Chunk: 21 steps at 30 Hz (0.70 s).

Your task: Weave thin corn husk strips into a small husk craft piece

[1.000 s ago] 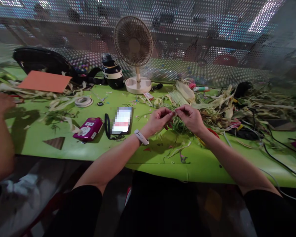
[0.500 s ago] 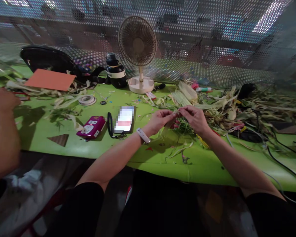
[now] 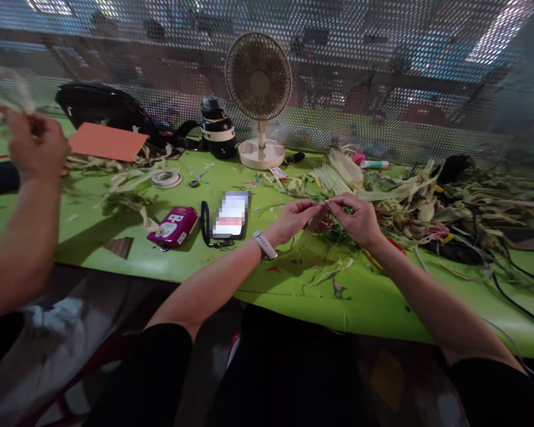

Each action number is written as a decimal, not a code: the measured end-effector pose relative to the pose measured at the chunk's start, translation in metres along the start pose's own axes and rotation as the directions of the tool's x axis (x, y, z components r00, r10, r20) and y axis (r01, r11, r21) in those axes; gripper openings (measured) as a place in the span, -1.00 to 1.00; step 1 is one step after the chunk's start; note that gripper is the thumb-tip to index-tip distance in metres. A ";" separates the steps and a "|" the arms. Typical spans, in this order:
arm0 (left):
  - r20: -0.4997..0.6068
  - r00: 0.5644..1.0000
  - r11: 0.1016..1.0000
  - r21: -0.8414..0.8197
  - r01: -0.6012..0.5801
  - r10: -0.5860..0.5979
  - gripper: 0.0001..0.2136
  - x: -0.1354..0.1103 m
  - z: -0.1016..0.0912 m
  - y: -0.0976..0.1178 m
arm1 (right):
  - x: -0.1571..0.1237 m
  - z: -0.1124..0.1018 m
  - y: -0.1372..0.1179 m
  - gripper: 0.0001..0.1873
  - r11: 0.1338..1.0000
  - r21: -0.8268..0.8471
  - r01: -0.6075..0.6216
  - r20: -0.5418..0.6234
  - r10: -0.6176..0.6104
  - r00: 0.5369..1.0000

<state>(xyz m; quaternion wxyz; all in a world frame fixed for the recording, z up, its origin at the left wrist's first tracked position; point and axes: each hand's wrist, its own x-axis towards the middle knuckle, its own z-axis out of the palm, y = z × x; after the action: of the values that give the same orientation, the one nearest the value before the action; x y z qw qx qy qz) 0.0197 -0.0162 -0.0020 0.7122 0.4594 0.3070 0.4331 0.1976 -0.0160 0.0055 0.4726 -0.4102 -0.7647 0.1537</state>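
Note:
My left hand [image 3: 295, 219], with a white watch on its wrist, and my right hand [image 3: 358, 217] meet above the green table [image 3: 374, 296]. Both pinch a thin pale strip of corn husk [image 3: 324, 204] stretched between their fingertips. Under the hands lies a small heap of green and pale husk shreds [image 3: 336, 234]. A bigger pile of corn husks [image 3: 409, 196] spreads to the right of my right hand.
A phone [image 3: 231, 214] and a magenta device [image 3: 173, 225] lie left of my hands. A small fan [image 3: 258, 95], a black bottle [image 3: 217, 127], a tape roll [image 3: 166, 178] and an orange sheet [image 3: 109, 142] stand behind. Another person's arm [image 3: 22, 196] is raised at the left. Cables [image 3: 507, 279] run at right.
My hands stay pinched on the husk strip, almost unmoved. The view has shifted slightly. The other person's hand at the left has risen from the table, holding pale husk.

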 end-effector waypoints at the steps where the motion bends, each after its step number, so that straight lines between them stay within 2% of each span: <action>1: -0.007 1.000 1.000 -0.002 0.003 -0.003 -0.75 0.000 0.000 0.000 | 0.000 0.000 0.000 -0.74 1.000 -0.010 0.007 0.004 -0.007 1.000; 21: -0.034 0.999 1.000 0.015 -0.024 0.024 -0.80 0.001 0.003 0.001 | -0.002 0.000 -0.004 -0.78 0.982 -0.110 0.154 0.032 -0.151 0.988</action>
<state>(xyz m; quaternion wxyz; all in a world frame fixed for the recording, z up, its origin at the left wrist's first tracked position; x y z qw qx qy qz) 0.0225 -0.0168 0.0004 0.6981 0.4609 0.3168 0.4471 0.1960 -0.0198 0.0064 0.4503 -0.3744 -0.8068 0.0787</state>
